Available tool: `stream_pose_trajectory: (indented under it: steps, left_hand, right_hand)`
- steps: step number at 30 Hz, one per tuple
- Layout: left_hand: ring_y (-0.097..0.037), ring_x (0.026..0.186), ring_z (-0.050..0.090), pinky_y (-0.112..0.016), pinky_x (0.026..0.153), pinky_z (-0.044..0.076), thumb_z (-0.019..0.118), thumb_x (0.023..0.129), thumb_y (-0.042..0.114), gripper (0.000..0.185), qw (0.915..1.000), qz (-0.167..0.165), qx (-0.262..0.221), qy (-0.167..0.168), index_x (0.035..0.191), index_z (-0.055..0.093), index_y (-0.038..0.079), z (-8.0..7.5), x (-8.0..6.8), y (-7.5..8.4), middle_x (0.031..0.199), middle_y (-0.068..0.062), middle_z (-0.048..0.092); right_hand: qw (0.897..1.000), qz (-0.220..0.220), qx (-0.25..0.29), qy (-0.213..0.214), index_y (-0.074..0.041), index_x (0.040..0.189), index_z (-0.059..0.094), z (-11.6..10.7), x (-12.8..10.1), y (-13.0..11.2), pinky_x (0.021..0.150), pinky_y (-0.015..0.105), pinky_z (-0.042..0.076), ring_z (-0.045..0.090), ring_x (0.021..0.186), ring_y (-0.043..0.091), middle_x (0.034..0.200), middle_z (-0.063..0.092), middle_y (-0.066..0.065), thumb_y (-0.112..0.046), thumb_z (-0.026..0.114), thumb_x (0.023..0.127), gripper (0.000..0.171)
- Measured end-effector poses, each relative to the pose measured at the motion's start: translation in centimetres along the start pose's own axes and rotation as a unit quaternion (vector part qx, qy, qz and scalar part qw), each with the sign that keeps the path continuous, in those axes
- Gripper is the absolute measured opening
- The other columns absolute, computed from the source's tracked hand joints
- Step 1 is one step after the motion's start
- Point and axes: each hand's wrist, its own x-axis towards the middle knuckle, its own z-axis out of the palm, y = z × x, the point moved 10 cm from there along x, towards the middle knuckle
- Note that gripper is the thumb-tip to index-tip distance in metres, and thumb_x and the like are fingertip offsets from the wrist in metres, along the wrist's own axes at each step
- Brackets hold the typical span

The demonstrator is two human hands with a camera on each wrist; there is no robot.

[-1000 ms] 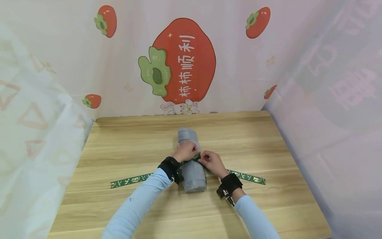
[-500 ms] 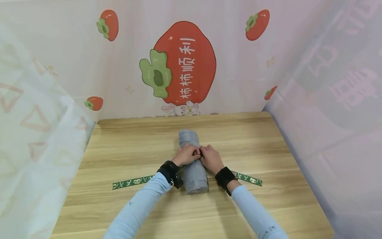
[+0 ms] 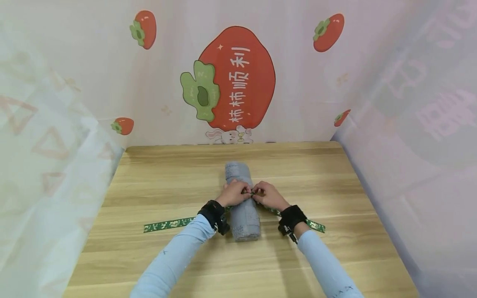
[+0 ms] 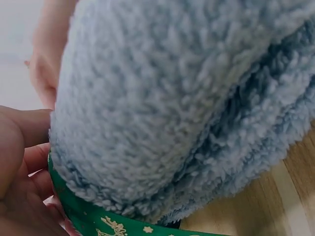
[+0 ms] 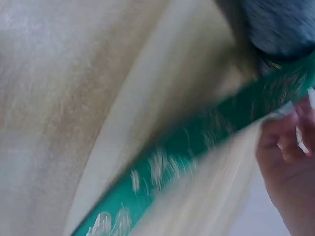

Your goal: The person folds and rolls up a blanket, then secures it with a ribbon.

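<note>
I see left hand (image 3: 234, 193) pinching ribbon (image 3: 165, 225) | right hand (image 3: 269, 196) pinching ribbon | both atop rolled towel (image 3: 244, 215) | table (image 3: 335, 256)

One rolled grey towel (image 3: 242, 203) — one green ribbon (image 3: 167, 225) — one wooden table (image 3: 335, 186).

A fluffy grey-blue rolled towel (image 4: 187, 98) fills most of the left wrist view, resting on a light wooden tabletop (image 4: 275, 206) at lower right. A green ribbon (image 4: 98, 221) with pale printed figures passes under the roll's near edge. The left hand (image 4: 19, 182) touches the ribbon at lower left; another hand (image 4: 47, 64) shows behind the roll.
</note>
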Motion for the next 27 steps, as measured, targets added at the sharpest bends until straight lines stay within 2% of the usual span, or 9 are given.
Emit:
stream_pose_trajectory:
  steps: [3,9,14,18,22,27]
  left_hand:
    - [-0.021,0.090,0.049,-0.043,0.079,0.028,0.066,0.097,0.020,0.010,1.0000,-0.004,0.006,0.000,0.088,0.068,0.015,0.0,0.0,0.0,0.084,-0.001,0.066]
    - [-0.020,0.089,0.047,-0.041,0.077,0.026,0.066,0.097,0.020,0.009,0.9998,-0.003,0.016,0.007,0.089,0.068,0.016,0.1,-0.1,-0.1,0.086,-0.001,0.066]
    - [-0.020,0.089,0.047,-0.039,0.076,0.025,0.067,0.097,0.020,0.009,0.9999,-0.002,0.012,0.005,0.090,0.067,0.015,0.1,-0.1,0.0,0.087,-0.002,0.067]
    - [-0.020,0.089,0.047,-0.038,0.074,0.024,0.068,0.096,0.019,0.008,0.9999,0.002,0.008,0.010,0.089,0.068,0.015,-0.2,0.0,0.0,0.087,-0.001,0.067]
    - [-0.018,0.086,0.046,-0.038,0.074,0.023,0.069,0.095,0.019,0.008,0.9997,0.011,0.014,0.015,0.087,0.067,0.015,-0.1,0.0,0.0,0.086,0.000,0.067]
    - [-0.018,0.087,0.046,-0.039,0.075,0.024,0.070,0.094,0.018,0.009,0.9998,0.012,0.010,0.009,0.085,0.068,0.015,0.2,-0.3,-0.1,0.086,0.000,0.068]
  right_hand:
    - [0.998,0.026,0.047,-0.037,-0.008,0.106,0.070,-0.1,-0.4,0.4,0.080,0.037,0.046,0.056,0.087,0.018,0.105,0.066,0.009,-0.014,0.056,0.100,0.017]
    - [0.995,0.046,0.076,-0.042,-0.006,0.103,0.062,0.7,0.4,0.8,0.074,0.033,0.045,0.056,0.077,0.017,0.093,0.064,0.010,-0.012,0.057,0.099,0.009]
    - [0.990,0.075,0.111,-0.046,-0.002,0.105,0.061,0.9,1.1,1.0,0.069,0.031,0.040,0.051,0.075,0.017,0.096,0.062,0.015,-0.008,0.053,0.100,0.012]
    - [0.988,0.097,0.109,-0.052,-0.004,0.102,0.064,0.7,1.6,1.1,0.068,0.031,0.041,0.051,0.075,0.017,0.094,0.063,0.012,-0.007,0.053,0.098,0.012]
    - [0.992,0.075,0.074,-0.067,-0.007,0.099,0.065,0.8,2.1,0.6,0.070,0.030,0.042,0.052,0.073,0.016,0.087,0.063,0.008,-0.007,0.054,0.095,0.012]
    - [0.988,0.066,0.088,-0.105,-0.007,0.102,0.064,1.4,2.0,0.7,0.077,0.033,0.046,0.057,0.079,0.015,0.092,0.064,0.008,-0.007,0.056,0.097,0.009]
